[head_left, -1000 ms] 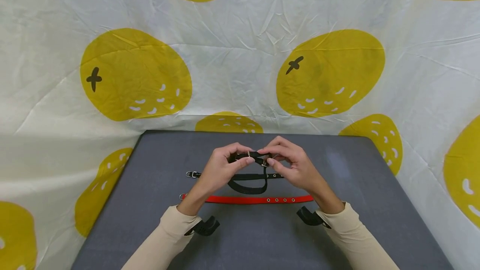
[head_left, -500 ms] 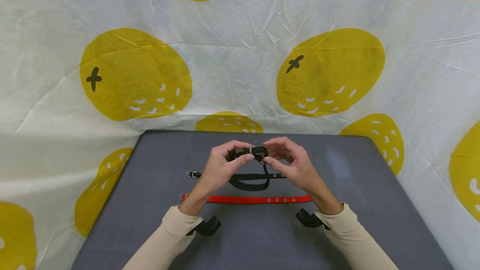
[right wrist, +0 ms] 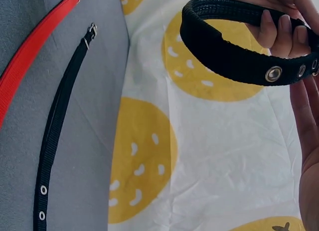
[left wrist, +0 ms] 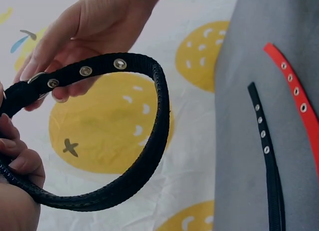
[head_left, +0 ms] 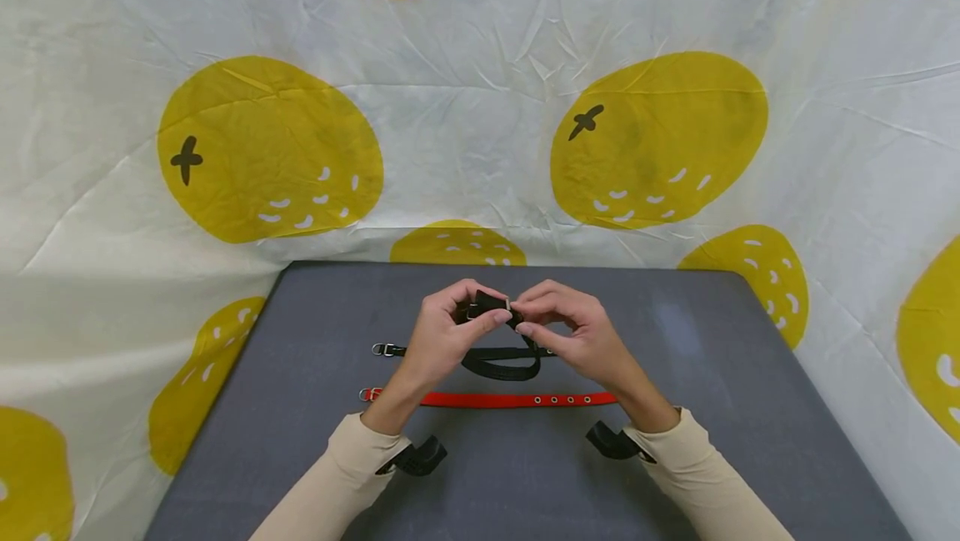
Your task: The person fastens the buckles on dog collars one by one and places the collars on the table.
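A black collar (left wrist: 162,116) with metal eyelets is bent into a closed loop above the table. My left hand (head_left: 438,331) grips it close to the buckle, thumb and fingers on the band. Right beside it, my right hand (head_left: 581,326) pinches the collar where the strap meets the metal buckle frame. In the left wrist view the eyelets run along the upper part of the loop up to the fingertips. Fingers partly hide the buckle. The rest of the loop hangs below both hands in the head view.
Behind the hanging loop, a second black collar (right wrist: 57,116) lies stretched out on the grey table (head_left: 480,474). Nearer the person, a red collar (head_left: 480,400) with eyelets lies parallel to it. A lemon-print cloth (head_left: 465,132) hangs beyond the table's far edge.
The right hand let go of the strap's upper bend with its fingers, then moved left to pinch beside the buckle. The small strap bend between the hands has turned leftward. The left hand stays nearly still.
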`<state>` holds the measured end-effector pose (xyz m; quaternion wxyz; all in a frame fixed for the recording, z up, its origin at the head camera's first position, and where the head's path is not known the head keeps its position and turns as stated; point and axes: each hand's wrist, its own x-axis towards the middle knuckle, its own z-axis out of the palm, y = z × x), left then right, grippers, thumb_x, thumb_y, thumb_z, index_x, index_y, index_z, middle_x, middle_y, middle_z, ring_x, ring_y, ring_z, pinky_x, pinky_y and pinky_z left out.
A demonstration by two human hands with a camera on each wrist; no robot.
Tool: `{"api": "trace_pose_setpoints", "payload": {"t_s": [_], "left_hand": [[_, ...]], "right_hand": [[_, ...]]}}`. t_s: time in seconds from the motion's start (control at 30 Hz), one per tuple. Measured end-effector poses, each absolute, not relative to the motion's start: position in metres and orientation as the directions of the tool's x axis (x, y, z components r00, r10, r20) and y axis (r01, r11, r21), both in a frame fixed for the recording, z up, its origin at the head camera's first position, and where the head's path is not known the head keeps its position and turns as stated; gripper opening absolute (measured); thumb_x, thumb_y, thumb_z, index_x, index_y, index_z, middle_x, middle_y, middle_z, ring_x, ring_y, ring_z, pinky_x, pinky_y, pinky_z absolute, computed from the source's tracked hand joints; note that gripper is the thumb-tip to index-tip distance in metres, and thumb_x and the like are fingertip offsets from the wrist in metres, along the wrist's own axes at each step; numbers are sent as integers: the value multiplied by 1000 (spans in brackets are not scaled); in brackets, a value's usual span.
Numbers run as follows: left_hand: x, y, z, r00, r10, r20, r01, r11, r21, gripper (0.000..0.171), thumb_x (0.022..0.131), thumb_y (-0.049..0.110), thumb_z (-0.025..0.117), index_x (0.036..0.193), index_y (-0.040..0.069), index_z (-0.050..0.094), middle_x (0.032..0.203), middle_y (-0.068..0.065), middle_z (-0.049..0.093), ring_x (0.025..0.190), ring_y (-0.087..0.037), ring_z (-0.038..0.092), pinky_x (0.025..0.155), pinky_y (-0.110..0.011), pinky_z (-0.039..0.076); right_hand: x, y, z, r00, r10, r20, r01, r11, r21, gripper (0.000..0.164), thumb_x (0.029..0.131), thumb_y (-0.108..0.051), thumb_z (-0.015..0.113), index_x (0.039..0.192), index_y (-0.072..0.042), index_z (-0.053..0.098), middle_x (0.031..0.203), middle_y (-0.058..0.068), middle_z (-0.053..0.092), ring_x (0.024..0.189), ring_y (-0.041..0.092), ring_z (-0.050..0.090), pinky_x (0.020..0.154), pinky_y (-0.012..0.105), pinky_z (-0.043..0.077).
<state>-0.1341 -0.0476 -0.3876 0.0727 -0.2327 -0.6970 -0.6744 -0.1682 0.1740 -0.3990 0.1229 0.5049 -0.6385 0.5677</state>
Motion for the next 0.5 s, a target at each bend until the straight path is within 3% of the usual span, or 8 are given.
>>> {"api": "trace_pose_setpoints", "payload": {"t_s": [0.3,0.5], "left_hand": [[-132,-49,-387,-888,220,404,416,6,909,15,93,10,74,108,10,72,99,-7,71,84,-20,65,73,-25,54],[-132,-51,-386,-884,224,409,429,44,902,16,96,13,71,111,11,68,103,-6,70,86,-21,65,78,-28,55]], "right_hand": [[-163,174,-395,-590,-488,643,-738,2,-675,50,76,19,77,120,-2,68,108,10,70,91,18,70,78,31,60],[-165,174,-391,-560,-508,655,-764,11,-645,52,75,17,80,121,-3,70,106,8,71,90,17,72,79,31,60]]}}
